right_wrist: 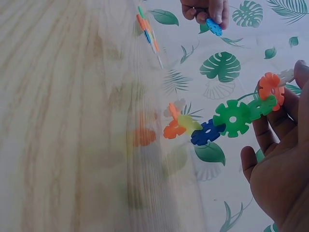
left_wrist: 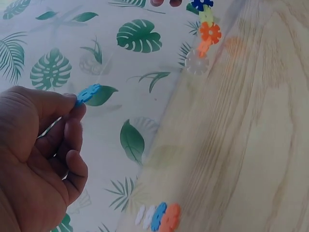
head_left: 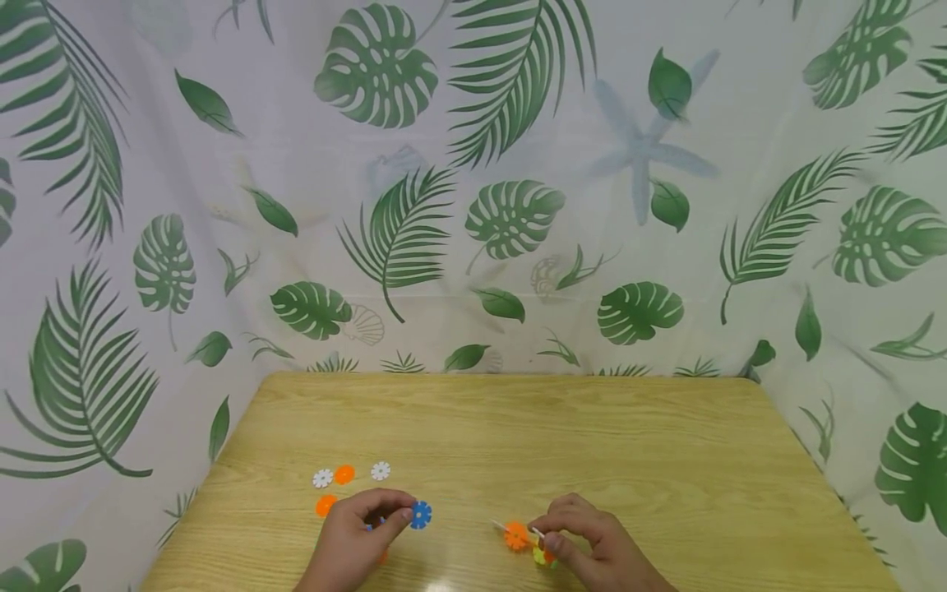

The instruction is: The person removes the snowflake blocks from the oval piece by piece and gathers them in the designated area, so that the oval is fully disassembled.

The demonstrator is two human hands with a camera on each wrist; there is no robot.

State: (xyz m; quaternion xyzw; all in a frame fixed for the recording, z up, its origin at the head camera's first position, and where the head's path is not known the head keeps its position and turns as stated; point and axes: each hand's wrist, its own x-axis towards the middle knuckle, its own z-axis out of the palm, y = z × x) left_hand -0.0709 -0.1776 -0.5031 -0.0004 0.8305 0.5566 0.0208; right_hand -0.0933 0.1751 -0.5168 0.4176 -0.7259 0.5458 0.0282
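Between thumb and fingertips, my left hand (head_left: pixel 362 530) pinches a blue notched plastic disc (head_left: pixel 421 524), which stands edge-on in the left wrist view. My right hand (head_left: pixel 602 547) grips one end of a chain of slotted-together notched discs. In the right wrist view, a white disc (right_wrist: pixel 287 75) lies at the fingers of that hand. From there the chain runs through an orange disc (right_wrist: pixel 266 82), two green discs (right_wrist: pixel 222 116), a dark blue disc (right_wrist: pixel 200 137), a yellow one (right_wrist: pixel 189 123), then orange and white at the far end. The two hands are apart.
Loose discs lie on the wooden table (head_left: pixel 629 436) at the left: white ones (head_left: pixel 381 465), orange ones (head_left: pixel 344 474), and a blue one partly hidden behind my left hand. A leaf-patterned cloth (head_left: pixel 444 263) hangs behind the table and along its sides.
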